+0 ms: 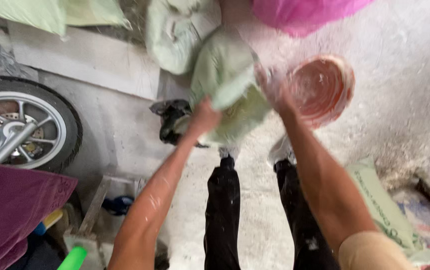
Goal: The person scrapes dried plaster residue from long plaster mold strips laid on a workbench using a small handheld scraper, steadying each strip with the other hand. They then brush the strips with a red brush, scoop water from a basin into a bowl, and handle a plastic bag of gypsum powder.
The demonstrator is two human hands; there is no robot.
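Note:
A pale green sack hangs in front of me, blurred by motion. My left hand is closed on its lower left part. My right hand grips the sack's right edge, just beside a round reddish-orange bowl dusted with white powder on the floor. My dark trouser legs and a shoe show below the sack. White powder coats my forearms.
A motorcycle wheel stands at the left above a purple cloth. More pale green sacks lie at the top, a pink bag at top right, a printed sack at lower right. Powder covers the concrete floor.

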